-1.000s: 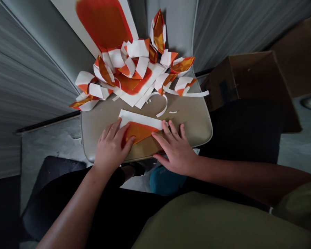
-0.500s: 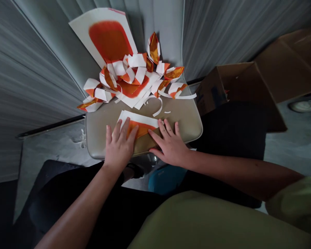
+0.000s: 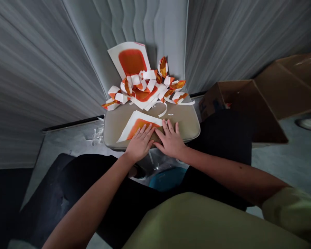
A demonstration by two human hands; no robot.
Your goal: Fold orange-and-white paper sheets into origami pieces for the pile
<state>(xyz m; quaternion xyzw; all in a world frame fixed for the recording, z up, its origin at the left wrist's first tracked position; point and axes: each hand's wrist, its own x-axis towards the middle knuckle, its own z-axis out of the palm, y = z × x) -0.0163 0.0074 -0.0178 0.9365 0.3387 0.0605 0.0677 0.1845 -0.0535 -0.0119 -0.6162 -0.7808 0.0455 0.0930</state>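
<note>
A white paper sheet with an orange patch (image 3: pixel 137 122) lies at the front of a beige chair seat (image 3: pixel 114 128). My left hand (image 3: pixel 140 144) lies flat on its near right corner, fingers stretched out. My right hand (image 3: pixel 171 140) rests flat just to the right, fingers spread, touching the sheet's right edge. Behind them sits a heap of folded orange-and-white paper pieces (image 3: pixel 145 88) and thin white strips (image 3: pixel 163 110).
An uncut sheet with an orange patch (image 3: pixel 131 62) leans against the grey curtain behind the chair. An open cardboard box (image 3: pixel 248 100) stands to the right. A teal object (image 3: pixel 166 178) lies on the floor under the seat, between my dark-clad legs.
The sheet has turned and spread out toward the left. My left hand slid right along it to sit beside my right hand. The camera has pulled back and lifted.
</note>
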